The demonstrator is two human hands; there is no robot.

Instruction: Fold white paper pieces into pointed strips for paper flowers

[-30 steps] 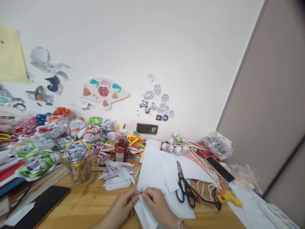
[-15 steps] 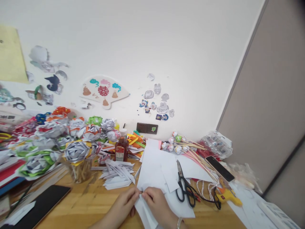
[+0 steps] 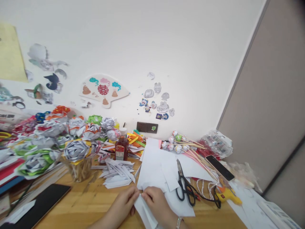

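A partly folded sheet of white paper (image 3: 145,212) is held between both hands near the front of the wooden table. My left hand (image 3: 126,201) pinches its upper left edge with curled fingers. Close beside it, my right hand (image 3: 156,200) grips the same paper, thumb on top; a bracelet circles that wrist. The far fingers are partly hidden behind the thumbs. Behind the hands lie flat white sheets (image 3: 152,167). To the right, black-handled scissors (image 3: 185,187) rest partly on the sheets. Folded white paper strips (image 3: 118,173) form a pile to the left.
Paper flowers (image 3: 77,151) crowd the left side, one in a clear cup. A red-brown bottle (image 3: 121,146) stands behind the strips. A dark tablet-like slab (image 3: 44,205) lies front left. Right are a phone (image 3: 219,167), a yellow glue gun (image 3: 230,196) and thin sticks (image 3: 202,160).
Both hands stay nearly in place on the folded paper. The view has shifted very slightly; the other things lie as before.
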